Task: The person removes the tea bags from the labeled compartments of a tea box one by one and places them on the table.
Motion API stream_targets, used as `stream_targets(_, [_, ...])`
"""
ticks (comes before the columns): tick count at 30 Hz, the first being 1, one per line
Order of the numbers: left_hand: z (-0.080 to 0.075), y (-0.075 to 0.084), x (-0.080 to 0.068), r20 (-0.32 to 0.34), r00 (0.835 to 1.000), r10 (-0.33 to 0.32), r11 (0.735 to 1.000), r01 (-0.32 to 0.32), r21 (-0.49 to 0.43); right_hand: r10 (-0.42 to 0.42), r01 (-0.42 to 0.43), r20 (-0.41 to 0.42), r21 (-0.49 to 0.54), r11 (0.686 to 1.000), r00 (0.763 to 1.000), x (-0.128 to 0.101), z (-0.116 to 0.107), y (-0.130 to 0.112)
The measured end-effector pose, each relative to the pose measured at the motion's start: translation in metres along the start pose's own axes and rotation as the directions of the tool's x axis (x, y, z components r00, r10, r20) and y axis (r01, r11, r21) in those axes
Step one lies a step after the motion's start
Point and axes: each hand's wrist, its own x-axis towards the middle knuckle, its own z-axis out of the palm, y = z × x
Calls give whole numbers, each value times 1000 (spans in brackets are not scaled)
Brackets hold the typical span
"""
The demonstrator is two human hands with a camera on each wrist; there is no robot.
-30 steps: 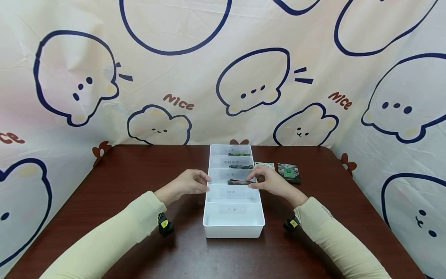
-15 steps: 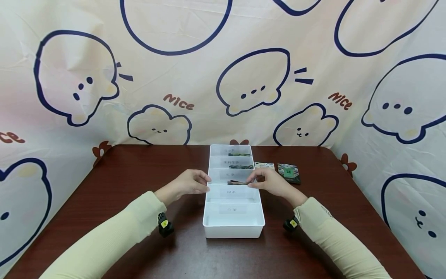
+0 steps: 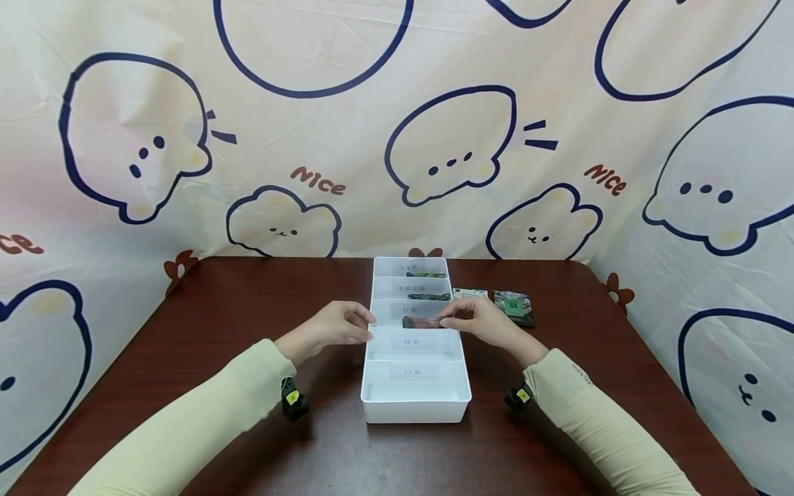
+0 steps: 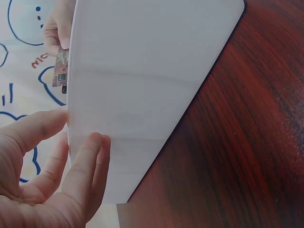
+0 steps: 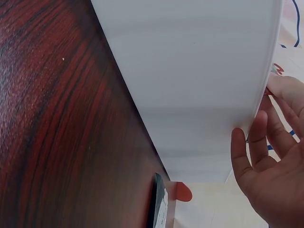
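Note:
A long white divided box (image 3: 417,412) stands lengthwise on the table, with printed Chinese labels in its compartments. My right hand (image 3: 477,322) pinches a reddish-brown tea sachet (image 3: 420,322) between thumb and finger over the middle compartment. In the left wrist view the held tea sachet (image 4: 61,69) shows above the box rim. The other right fingers (image 5: 238,137) lie along the box's outer side. At the left rim, my left hand (image 3: 331,325) touches the box; two of its fingers (image 4: 97,142) rest against the outer wall.
Dark tea sachets (image 3: 429,297) lie in the compartment behind, and green ones (image 3: 426,275) in the farthest. A green-and-black packet (image 3: 514,306) and a pale packet (image 3: 469,293) lie right of the box on the brown table (image 3: 248,296). A patterned cloth (image 3: 360,220) hangs behind.
The tea sachet in my right hand has turned from edge-on so that its reddish face shows, its free end slightly farther left. My left hand and the box have stayed put.

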Motion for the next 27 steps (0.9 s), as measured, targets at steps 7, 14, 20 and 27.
stream_targets(7, [0,0,0,-1,1000,3,1000,-3,3,9,-9,-14,44,999,1000,-1,-1,-2])
stream_targets(14, [0,0,-1,1,1000,6,1000,-6,0,11,-10,-17,72,997,1000,-1,0,0])
stream_targets(20, [0,0,-1,1,1000,8,1000,-8,-6,4,-2,-24,102,995,1000,-2,0,2])
stream_targets(27, [0,-1,0,-3,1000,5,1000,-5,-8,-9,16,-61,112,994,998,-4,-5,-2])
